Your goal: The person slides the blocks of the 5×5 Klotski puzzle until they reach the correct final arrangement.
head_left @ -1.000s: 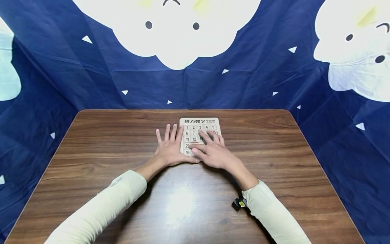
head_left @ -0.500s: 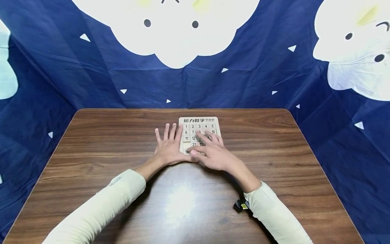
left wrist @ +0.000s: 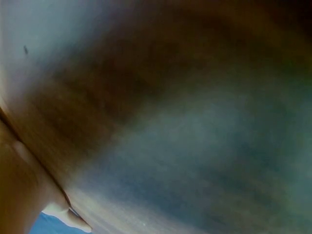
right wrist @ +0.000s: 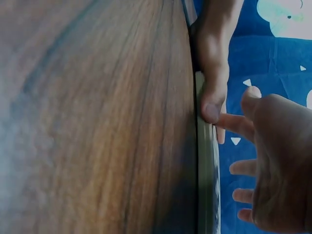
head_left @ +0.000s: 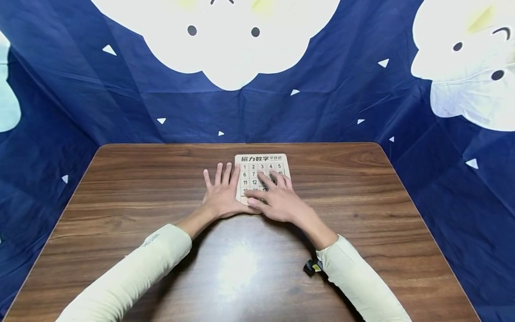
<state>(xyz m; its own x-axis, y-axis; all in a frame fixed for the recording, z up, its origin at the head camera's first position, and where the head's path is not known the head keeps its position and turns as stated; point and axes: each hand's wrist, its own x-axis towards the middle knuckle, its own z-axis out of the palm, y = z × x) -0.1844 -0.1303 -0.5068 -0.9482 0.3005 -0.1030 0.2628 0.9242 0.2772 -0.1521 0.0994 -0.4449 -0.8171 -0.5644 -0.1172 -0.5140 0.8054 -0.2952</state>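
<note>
A pale number slide puzzle [head_left: 254, 158] lies flat on the table, its numbered tiles set in rows. My left hand [head_left: 219, 197] rests spread against it, forefinger along the left side and thumb along the near edge. Over the lower right tiles is my right hand [head_left: 281, 203], its forefinger touching a tile [head_left: 245, 190] in the left column, fourth row. Its other fingers are spread above the board and hide several tiles. From the right wrist, the left thumb [right wrist: 211, 111] presses the board's edge [right wrist: 204, 161]. The left wrist view is mostly blurred, dark table.
The brown wood-grain table [head_left: 141, 179] reaches out on all sides of the puzzle. Behind it hangs a blue cloth [head_left: 181, 107] with white clouds and triangles. A small black device [head_left: 310, 267] sits at the right wrist.
The tile marked 21 has slid right from the left column. The right forefinger has then pushed the tile marked 16 up into that gap. My left hand stays in place.
</note>
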